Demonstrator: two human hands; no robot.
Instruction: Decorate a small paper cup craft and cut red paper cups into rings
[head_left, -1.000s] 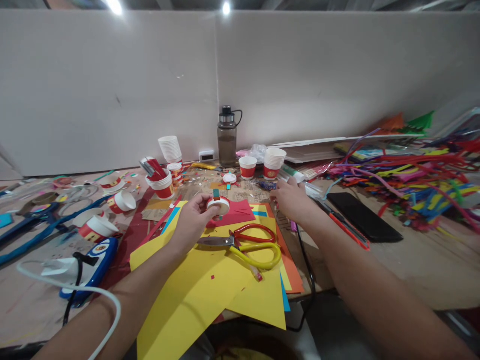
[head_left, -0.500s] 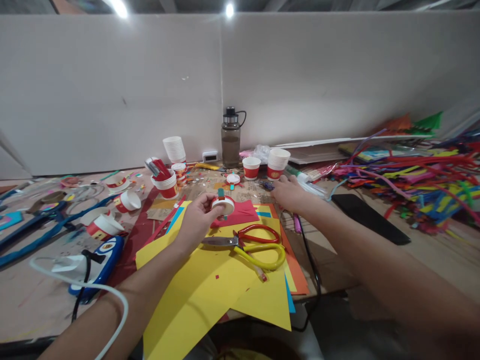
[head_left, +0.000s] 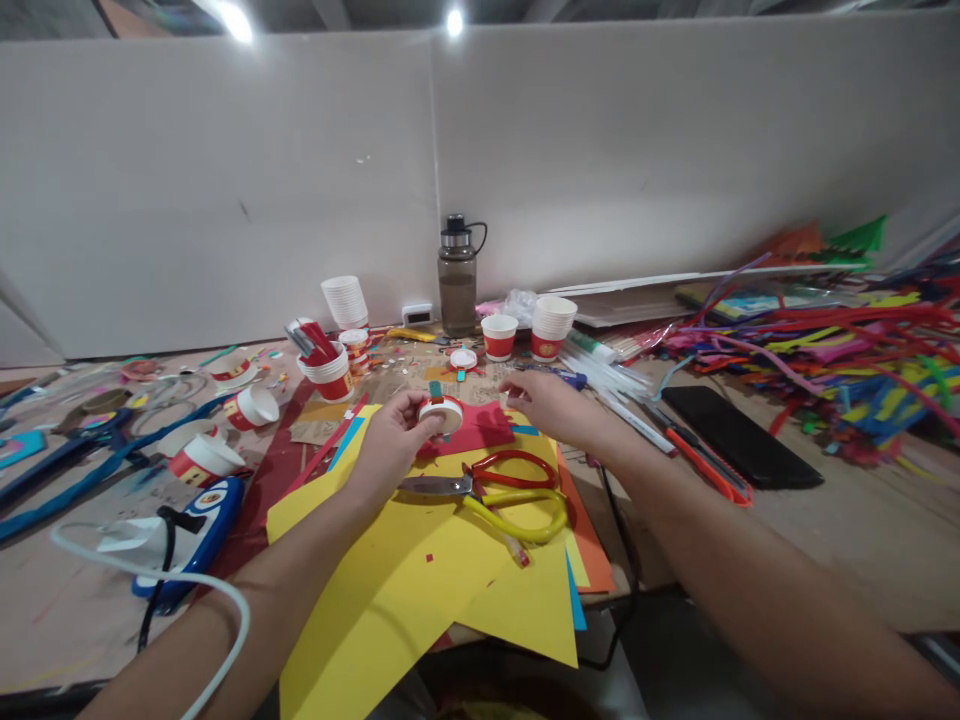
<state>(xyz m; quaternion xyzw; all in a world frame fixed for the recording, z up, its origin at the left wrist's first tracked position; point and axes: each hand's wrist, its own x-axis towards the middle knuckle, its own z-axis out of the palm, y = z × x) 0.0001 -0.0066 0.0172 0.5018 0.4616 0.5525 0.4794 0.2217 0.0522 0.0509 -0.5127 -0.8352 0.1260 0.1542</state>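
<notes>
My left hand (head_left: pixel 394 430) pinches a cut-down paper cup base (head_left: pixel 441 415), a white disc with a red rim and a dark green tab on top. My right hand (head_left: pixel 551 402) hovers to the right of it with curled fingers; whatever they pinch is too small or hidden to make out. Under both hands lies red paper (head_left: pixel 480 428) on yellow sheets (head_left: pixel 375 570). Scissors (head_left: pixel 484 490) with one red and one yellow handle rest on these sheets, just below the cup base. A similar small white disc with coloured tabs (head_left: pixel 463 358) lies farther back.
Paper cups (head_left: pixel 553 325) and a water bottle (head_left: pixel 457 280) stand along the back. On the right are a cutter knife (head_left: pixel 705 465), a black phone-like slab (head_left: pixel 739 435) and a heap of coloured pipe cleaners (head_left: pixel 847 350). A blue glue gun stand-like object (head_left: pixel 202 540) with cables sits left.
My right hand has drawn back leftward from beside the stacked cups towards the cup base. The cutter knife and a white pen-like stick now show. My left hand keeps its hold.
</notes>
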